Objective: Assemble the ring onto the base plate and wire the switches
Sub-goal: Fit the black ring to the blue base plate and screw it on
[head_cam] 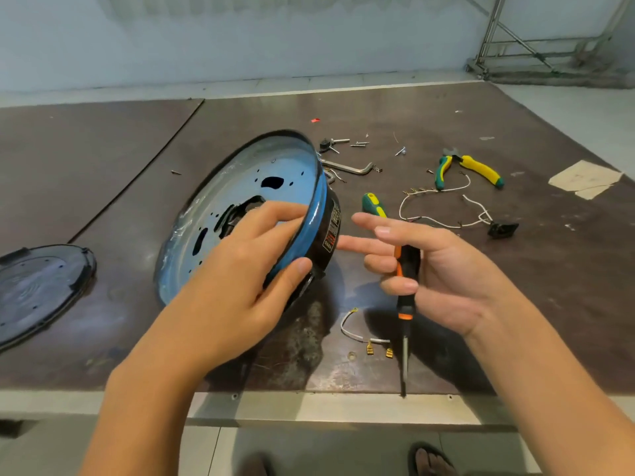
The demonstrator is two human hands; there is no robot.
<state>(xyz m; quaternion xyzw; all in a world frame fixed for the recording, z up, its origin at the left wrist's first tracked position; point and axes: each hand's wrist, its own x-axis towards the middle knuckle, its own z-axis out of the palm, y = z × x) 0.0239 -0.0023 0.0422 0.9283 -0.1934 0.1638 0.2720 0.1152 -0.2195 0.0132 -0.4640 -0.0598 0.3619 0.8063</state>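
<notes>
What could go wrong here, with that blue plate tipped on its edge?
The blue plate stands tilted on its edge, steadied only by the left hand's grip on the rim; it may slip and fall flat. The right hand holds the screwdriver with two fingers stretched out, so it might drop. The loose screws could roll away.

Dark brown worktable (446,108); pale wall (240,46) behind; metal frame (536,39) far right; tiled floor (309,451).
</notes>
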